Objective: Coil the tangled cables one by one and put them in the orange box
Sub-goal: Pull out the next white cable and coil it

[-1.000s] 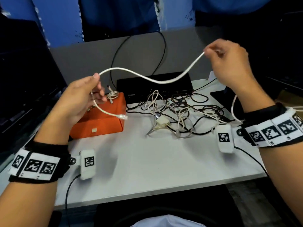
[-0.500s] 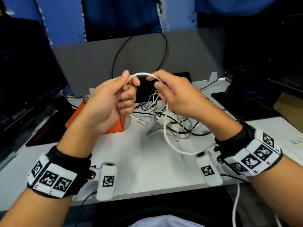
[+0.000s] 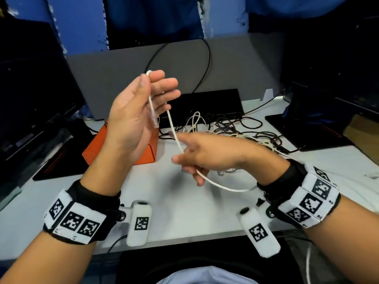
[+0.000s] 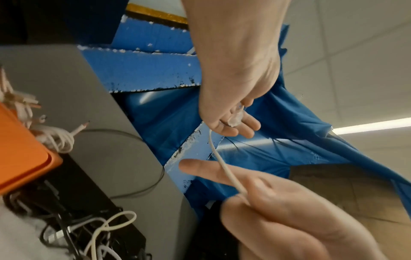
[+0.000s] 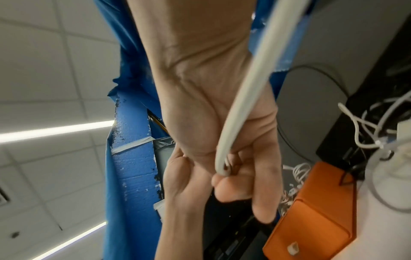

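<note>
- Orange rectangular box [image 3: 121,148] sits on white flat table [image 3: 184,208], left of tangled pile of black and white cables [image 3: 235,130].
- Black flat device [image 3: 207,103] behind pile.
- Left hand [image 3: 133,117] above box; right hand [image 3: 207,154] lower, right of it.
- Thin white cable [image 3: 174,132] runs between hands.

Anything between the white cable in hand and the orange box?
Nothing visible blocks it. The white cable hangs between left hand and right hand, above the table. The orange box sits just beyond, though it already holds coiled cables.
</note>
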Demonstrator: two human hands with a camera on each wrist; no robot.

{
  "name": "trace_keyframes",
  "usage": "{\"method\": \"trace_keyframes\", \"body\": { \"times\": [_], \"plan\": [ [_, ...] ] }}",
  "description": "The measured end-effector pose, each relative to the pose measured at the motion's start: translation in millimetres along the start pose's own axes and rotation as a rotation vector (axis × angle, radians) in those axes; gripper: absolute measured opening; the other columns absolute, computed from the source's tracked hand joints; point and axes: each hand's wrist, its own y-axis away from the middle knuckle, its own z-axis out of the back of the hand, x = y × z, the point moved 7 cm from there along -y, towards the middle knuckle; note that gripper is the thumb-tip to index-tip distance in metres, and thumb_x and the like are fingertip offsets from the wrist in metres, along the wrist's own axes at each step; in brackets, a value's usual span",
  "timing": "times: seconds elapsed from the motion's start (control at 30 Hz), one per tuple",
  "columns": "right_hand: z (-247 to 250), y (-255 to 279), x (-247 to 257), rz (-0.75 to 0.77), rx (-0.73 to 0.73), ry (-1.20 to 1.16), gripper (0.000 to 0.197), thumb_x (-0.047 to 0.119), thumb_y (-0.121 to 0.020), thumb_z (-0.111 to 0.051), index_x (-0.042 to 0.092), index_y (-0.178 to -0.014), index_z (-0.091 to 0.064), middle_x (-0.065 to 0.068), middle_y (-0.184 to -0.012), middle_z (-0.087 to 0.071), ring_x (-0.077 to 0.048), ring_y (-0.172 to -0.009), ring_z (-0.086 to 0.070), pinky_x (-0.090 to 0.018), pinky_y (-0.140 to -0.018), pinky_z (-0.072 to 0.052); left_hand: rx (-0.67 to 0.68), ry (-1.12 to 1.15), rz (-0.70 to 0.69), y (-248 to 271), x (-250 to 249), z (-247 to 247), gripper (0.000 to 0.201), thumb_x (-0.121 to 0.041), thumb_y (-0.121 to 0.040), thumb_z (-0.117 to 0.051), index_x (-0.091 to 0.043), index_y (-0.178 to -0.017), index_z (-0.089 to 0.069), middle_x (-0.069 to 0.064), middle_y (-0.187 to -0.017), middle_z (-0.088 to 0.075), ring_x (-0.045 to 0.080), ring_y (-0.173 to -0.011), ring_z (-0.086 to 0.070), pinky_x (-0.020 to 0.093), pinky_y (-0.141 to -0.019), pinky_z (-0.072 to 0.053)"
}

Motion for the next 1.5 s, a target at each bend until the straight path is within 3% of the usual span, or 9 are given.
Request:
{"method": "trace_keyframes", "body": {
  "times": [0.17,0.33,0.5,0.7,0.8,0.97,1.17,1.33,1.5],
  "plan": [
    [-2,15,15,0.068,0.102,0.014,0.037,0.022,-0.108,-0.054,-0.005,-0.132,-0.051,0.009,-0.054,-0.043,-0.011,-0.044,-0.038,-0.025,-0.046,-0.045,0.132,-0.523,-0.092,0,0,-1,0.023,-0.021,-0.110,-0.044,-0.010,-0.115,-0.063,0.007,-0.103,-0.078,0.025,-0.099,-0.075,0.033,-0.092,-0.056],
    [49,34,40,0.238,-0.290,0.182,0.024,0.024,-0.102,-0.064,0.003,-0.098,-0.076,0.006,-0.055,-0.053,-0.002,-0.046,-0.040,-0.012,-0.048,-0.031,0.469,-0.708,0.039,13,8,-14,0.028,-0.022,-0.106,-0.048,-0.006,-0.101,-0.070,0.009,-0.087,-0.075,0.022,-0.079,-0.073,0.027,-0.077,-0.055],
    [98,48,37,0.345,-0.736,0.165,0.020,0.034,-0.096,-0.072,0.016,-0.088,-0.070,0.013,-0.065,-0.055,-0.002,-0.060,-0.044,-0.025,-0.060,-0.036,0.462,-0.439,0.178,13,8,-9,0.031,-0.021,-0.105,-0.047,-0.002,-0.108,-0.071,0.008,-0.064,-0.063,0.020,-0.056,-0.058,0.015,-0.061,-0.046],
    [80,41,43,0.380,-0.644,0.314,0.026,0.036,-0.109,-0.049,0.024,-0.104,-0.072,-0.003,-0.072,-0.058,-0.005,-0.063,-0.047,-0.032,-0.060,-0.041,0.476,-0.071,0.257,18,13,-23,0.023,-0.019,-0.103,-0.042,-0.008,-0.095,-0.060,-0.002,-0.062,-0.054,0.012,-0.050,-0.054,0.029,-0.080,-0.056],
    [95,52,47,0.452,-0.791,0.238,0.021,0.027,-0.104,-0.061,0.014,-0.096,-0.075,0.018,-0.063,-0.057,0.001,-0.060,-0.048,-0.018,-0.060,-0.036,0.478,0.019,0.285,21,12,-29,0.026,-0.017,-0.106,-0.034,-0.008,-0.097,-0.056,-0.006,-0.057,-0.044,0.007,-0.043,-0.041,0.029,-0.075,-0.052],
    [87,48,50,0.517,-0.682,0.140,0.022,0.013,-0.109,-0.051,0.002,-0.106,-0.070,0.028,-0.057,-0.057,0.006,-0.053,-0.055,-0.008,-0.054,-0.039,0.451,0.098,0.308,21,12,-30,0.029,-0.015,-0.106,-0.033,-0.005,-0.108,-0.060,-0.009,-0.056,-0.042,0.005,-0.045,-0.042,0.028,-0.076,-0.050],
    [121,60,39,0.545,-0.986,0.008,0.018,0.024,-0.106,-0.056,0.019,-0.095,-0.069,0.017,-0.055,-0.046,-0.003,-0.047,-0.036,-0.020,-0.050,-0.029,0.492,0.125,0.344,26,15,-35,0.025,-0.015,-0.106,-0.031,-0.010,-0.097,-0.054,-0.008,-0.058,-0.048,0.006,-0.045,-0.046,0.029,-0.081,-0.053],
    [89,25,16,0.270,-0.563,0.056,0.016,0.025,-0.109,-0.051,0.026,-0.117,-0.065,0.007,-0.052,-0.048,-0.012,-0.039,-0.045,-0.028,-0.041,-0.040,0.351,0.654,0.263,9,-9,-23,0.025,-0.011,-0.108,-0.030,0.000,-0.114,-0.052,0.000,-0.063,-0.055,0.011,-0.047,-0.054,0.029,-0.094,-0.051],
    [6,15,16,0.104,0.074,0.098,0.031,0.020,-0.108,-0.053,0.019,-0.139,-0.058,-0.004,-0.065,-0.063,-0.024,-0.052,-0.060,-0.031,-0.054,-0.053,-0.081,0.849,0.103,-10,-24,29,0.043,-0.009,-0.113,-0.025,0.020,-0.143,-0.034,0.010,-0.071,-0.063,0.021,-0.057,-0.063,0.040,-0.086,-0.059]
  ]
}}
